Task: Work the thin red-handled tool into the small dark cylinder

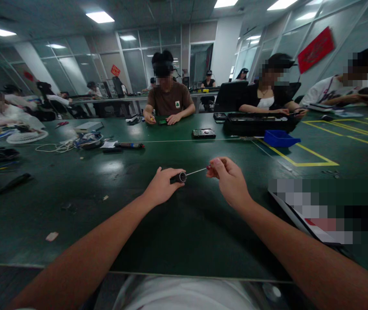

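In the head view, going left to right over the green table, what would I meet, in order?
Black-handled tool, paper scrap, left hand, thin metal rod, right hand, blue bin.

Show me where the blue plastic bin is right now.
In the head view, the blue plastic bin sits on the green table, beyond and to the right of the right hand, just on the near side of the long black casing.

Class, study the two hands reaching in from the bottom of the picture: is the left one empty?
No, the left hand is holding a black cylindrical part.
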`<action>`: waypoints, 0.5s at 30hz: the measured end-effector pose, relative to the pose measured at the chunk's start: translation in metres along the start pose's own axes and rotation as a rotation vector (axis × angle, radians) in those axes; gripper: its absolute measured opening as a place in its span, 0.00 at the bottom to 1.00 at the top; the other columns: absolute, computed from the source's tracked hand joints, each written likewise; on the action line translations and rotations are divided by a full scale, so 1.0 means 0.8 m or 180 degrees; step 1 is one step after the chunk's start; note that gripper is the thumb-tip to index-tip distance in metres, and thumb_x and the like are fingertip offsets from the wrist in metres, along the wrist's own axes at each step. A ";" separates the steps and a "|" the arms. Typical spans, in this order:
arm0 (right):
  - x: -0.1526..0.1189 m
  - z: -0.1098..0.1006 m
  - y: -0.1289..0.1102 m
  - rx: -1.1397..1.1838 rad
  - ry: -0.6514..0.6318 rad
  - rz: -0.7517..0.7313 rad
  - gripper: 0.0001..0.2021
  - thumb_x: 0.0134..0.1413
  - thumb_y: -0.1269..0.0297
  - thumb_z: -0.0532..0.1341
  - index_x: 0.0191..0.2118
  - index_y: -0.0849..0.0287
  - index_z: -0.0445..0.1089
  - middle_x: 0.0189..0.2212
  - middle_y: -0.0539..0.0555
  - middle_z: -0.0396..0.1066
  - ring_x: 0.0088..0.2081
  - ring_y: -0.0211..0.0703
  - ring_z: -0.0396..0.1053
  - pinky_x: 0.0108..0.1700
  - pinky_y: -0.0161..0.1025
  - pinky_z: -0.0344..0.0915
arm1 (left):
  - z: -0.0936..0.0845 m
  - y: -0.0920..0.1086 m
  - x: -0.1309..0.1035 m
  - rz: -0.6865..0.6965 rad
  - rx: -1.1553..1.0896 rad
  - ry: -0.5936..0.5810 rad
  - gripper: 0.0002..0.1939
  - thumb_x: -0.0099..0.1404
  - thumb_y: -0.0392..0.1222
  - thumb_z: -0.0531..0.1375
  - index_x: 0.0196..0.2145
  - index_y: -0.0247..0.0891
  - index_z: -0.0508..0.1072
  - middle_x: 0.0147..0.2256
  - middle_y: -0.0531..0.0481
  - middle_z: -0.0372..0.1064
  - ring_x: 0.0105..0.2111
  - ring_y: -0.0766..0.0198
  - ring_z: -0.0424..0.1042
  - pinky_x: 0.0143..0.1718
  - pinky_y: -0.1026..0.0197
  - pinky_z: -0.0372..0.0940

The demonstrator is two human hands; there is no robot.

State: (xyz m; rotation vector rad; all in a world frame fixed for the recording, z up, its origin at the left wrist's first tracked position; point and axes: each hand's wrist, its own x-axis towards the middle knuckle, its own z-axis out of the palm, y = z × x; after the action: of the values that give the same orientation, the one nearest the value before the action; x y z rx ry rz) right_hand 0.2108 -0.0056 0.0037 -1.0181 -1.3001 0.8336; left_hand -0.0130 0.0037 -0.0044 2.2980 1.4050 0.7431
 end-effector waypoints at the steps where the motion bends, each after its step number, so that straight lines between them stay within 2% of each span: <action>1: -0.002 0.000 -0.002 -0.0183 -0.0062 -0.0112 0.14 0.62 0.50 0.58 0.37 0.56 0.69 0.29 0.52 0.73 0.31 0.43 0.71 0.36 0.43 0.69 | 0.000 0.001 0.000 -0.0023 0.0021 -0.0007 0.19 0.66 0.41 0.63 0.55 0.48 0.73 0.53 0.49 0.74 0.56 0.51 0.69 0.67 0.29 0.40; 7: -0.012 0.000 -0.011 -0.1076 -0.0276 -0.0525 0.13 0.66 0.53 0.54 0.38 0.55 0.68 0.29 0.53 0.75 0.32 0.45 0.74 0.36 0.42 0.67 | 0.001 0.002 0.000 0.0016 0.0090 -0.0102 0.19 0.66 0.40 0.63 0.55 0.48 0.74 0.54 0.48 0.73 0.57 0.50 0.68 0.67 0.28 0.38; 15: -0.012 -0.001 -0.014 -0.1561 -0.0364 -0.0673 0.12 0.67 0.55 0.53 0.39 0.56 0.68 0.30 0.54 0.76 0.32 0.46 0.75 0.34 0.41 0.65 | 0.004 -0.002 0.002 0.0002 0.0106 -0.0223 0.20 0.65 0.39 0.63 0.55 0.48 0.74 0.53 0.48 0.73 0.57 0.50 0.68 0.67 0.28 0.37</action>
State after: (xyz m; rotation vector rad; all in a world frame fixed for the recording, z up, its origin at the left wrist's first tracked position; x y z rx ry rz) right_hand 0.2102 -0.0185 0.0107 -1.1962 -1.7268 0.4211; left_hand -0.0119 0.0054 -0.0074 2.3264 1.3956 0.6374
